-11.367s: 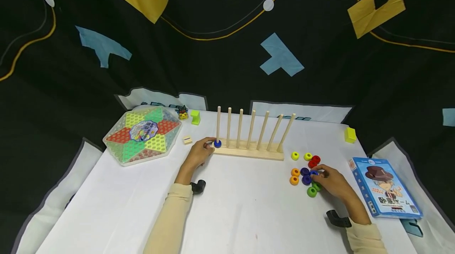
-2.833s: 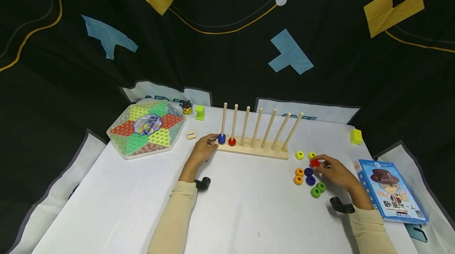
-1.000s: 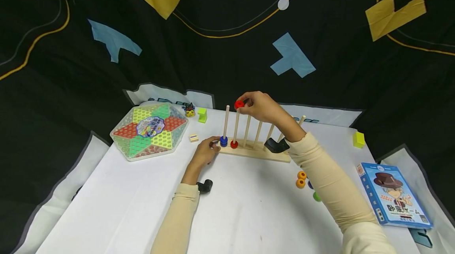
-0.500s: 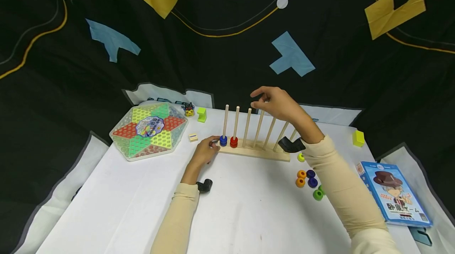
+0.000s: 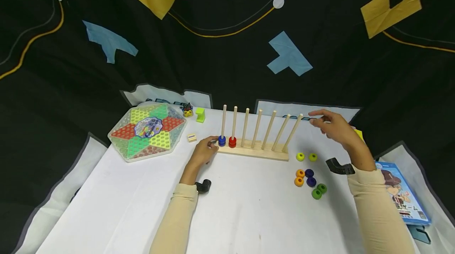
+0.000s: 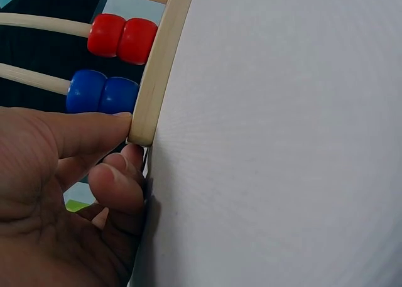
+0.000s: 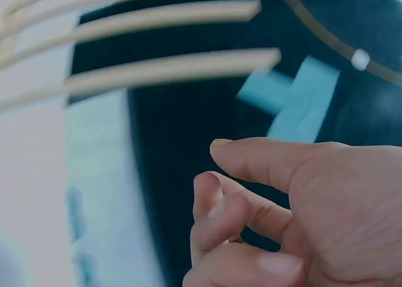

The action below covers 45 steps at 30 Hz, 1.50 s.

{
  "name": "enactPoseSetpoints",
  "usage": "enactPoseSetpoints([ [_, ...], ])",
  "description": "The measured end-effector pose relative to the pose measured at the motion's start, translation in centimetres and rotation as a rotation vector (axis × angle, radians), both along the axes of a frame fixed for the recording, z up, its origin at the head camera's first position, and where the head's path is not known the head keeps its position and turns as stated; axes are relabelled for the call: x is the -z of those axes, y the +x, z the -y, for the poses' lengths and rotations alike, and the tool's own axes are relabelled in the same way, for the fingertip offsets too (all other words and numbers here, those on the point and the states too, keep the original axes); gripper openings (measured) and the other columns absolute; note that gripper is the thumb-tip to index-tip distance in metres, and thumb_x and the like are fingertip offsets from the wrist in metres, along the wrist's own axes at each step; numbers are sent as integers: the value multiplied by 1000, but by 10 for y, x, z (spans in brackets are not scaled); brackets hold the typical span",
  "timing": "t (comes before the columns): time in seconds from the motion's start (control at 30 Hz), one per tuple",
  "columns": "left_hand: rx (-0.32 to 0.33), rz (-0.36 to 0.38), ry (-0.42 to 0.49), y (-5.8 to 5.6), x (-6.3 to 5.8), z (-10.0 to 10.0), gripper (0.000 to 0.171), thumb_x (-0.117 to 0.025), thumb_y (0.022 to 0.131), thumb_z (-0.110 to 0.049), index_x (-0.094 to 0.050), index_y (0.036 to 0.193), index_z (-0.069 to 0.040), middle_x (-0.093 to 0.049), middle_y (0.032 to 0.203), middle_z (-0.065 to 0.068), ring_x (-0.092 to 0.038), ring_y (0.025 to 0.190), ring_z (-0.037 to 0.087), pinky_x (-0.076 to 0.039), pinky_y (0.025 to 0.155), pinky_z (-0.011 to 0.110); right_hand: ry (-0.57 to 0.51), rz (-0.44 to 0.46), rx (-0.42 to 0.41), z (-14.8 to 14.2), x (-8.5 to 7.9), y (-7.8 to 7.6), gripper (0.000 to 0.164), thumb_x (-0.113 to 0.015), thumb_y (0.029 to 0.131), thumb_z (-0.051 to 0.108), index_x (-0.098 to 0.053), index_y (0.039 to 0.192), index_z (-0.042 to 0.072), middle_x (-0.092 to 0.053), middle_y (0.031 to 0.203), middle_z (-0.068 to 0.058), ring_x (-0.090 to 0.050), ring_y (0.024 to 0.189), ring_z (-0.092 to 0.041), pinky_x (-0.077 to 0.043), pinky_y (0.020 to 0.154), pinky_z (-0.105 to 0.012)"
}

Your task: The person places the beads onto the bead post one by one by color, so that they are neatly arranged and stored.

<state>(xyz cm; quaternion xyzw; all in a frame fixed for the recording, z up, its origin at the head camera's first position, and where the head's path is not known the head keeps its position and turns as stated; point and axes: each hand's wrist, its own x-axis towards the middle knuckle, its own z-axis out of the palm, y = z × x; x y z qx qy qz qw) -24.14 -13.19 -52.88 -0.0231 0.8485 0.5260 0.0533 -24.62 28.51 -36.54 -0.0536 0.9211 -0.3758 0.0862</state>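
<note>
My left hand (image 5: 205,150) holds the left end of a wooden peg stand (image 5: 249,151), a long flat base with several upright pegs. In the left wrist view its thumb (image 6: 94,131) lies at the base's end, close below two blue beads (image 6: 100,93) on the end peg. Two red beads (image 6: 122,38) are stacked on the second peg; the other pegs carry nothing. My right hand (image 5: 332,128) is in the air just right of the last peg, fingers loosely bent and holding nothing. Below it lie yellow-green beads (image 5: 300,157), orange beads (image 5: 299,181), dark blue beads (image 5: 311,182) and green beads (image 5: 316,194).
A hexagonal Chinese checkers board (image 5: 142,143) lies at the left. Behind the stand's left end are a small figurine (image 5: 187,110), a lime-green block (image 5: 200,115) and a small wooden tile (image 5: 192,138). A blue game box (image 5: 408,198) sits at the right edge, partly behind my right arm.
The second red bead has gone onto the second peg, released by my right hand, which has swung right, empty. Earlier, a second blue bead joined the first peg. My left hand stays put.
</note>
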Motion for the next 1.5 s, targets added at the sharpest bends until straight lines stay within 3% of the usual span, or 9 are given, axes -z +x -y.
enactPoseSetpoints([
  [0.17, -2, 1, 7, 2, 0, 0, 43, -62, 90, -5, -58, 131, -14, -52, 89, 8, -40, 50, 10, -38, 38, 22, -26, 155, 26, -36, 62, 10, 57, -54, 96, 42, -42, 141, 9, -46, 99, -18, -46, 82, -29, -43, 58, -29],
  [0.33, -2, -5, 14, 3, 0, 0, 43, -61, 90, -4, -57, 131, -12, -52, 89, 8, -39, 48, 10, -37, 37, 22, -21, 254, 37, -46, 107, 21, 55, -57, 95, 32, -41, 141, 7, -52, 103, -19, -48, 85, -29, -42, 62, -30],
  [0.5, -7, -10, 22, 3, -3, -2, 42, -61, 89, -3, -59, 130, -12, -52, 89, 9, -38, 48, 10, -36, 37, 22, 5, 271, 42, -48, 131, 24, 52, -59, 94, 28, -44, 140, 9, -54, 106, -16, -50, 86, -26, -44, 68, -31],
  [0.73, -6, -10, 22, 2, 0, -1, 43, -62, 89, -3, -58, 131, -13, -52, 88, 8, -38, 47, 10, -36, 37, 22, -29, 293, 70, -48, 147, 22, 51, -59, 93, 23, -43, 139, 9, -54, 79, -8, -51, 67, -20, -40, 54, -28],
  [0.9, -3, -15, 21, 3, -1, 0, 43, -62, 89, -3, -58, 131, -13, -53, 89, 9, -38, 47, 10, -37, 37, 22, -21, 280, 72, -47, 144, 22, 49, -59, 93, 23, -45, 138, 8, -55, 85, -9, -51, 70, -21, -41, 57, -28],
  [1.07, 1, -12, 14, 2, -2, 0, 43, -62, 89, -4, -58, 131, -14, -52, 89, 9, -39, 48, 10, -37, 38, 22, -43, 253, 80, -48, 123, 19, 50, -57, 95, 26, -44, 139, 9, -55, 95, -15, -49, 73, -24, -40, 57, -28],
  [1.27, 5, -14, 14, 1, -1, 0, 43, -62, 89, -3, -58, 131, -13, -53, 89, 10, -40, 49, 10, -37, 38, 21, -44, 163, 60, -42, 73, 14, 54, -55, 96, 34, -40, 142, 10, -56, 102, -19, -49, 79, -27, -42, 58, -28],
  [1.5, 7, -17, 29, 2, -2, 0, 43, -61, 89, -3, -58, 131, -12, -53, 89, 11, -38, 49, 10, -36, 37, 21, -2, 24, 46, -12, 3, 7, 54, -50, 98, 40, -39, 141, 10, -53, 106, -19, -46, 83, -27, -46, 65, -31],
])
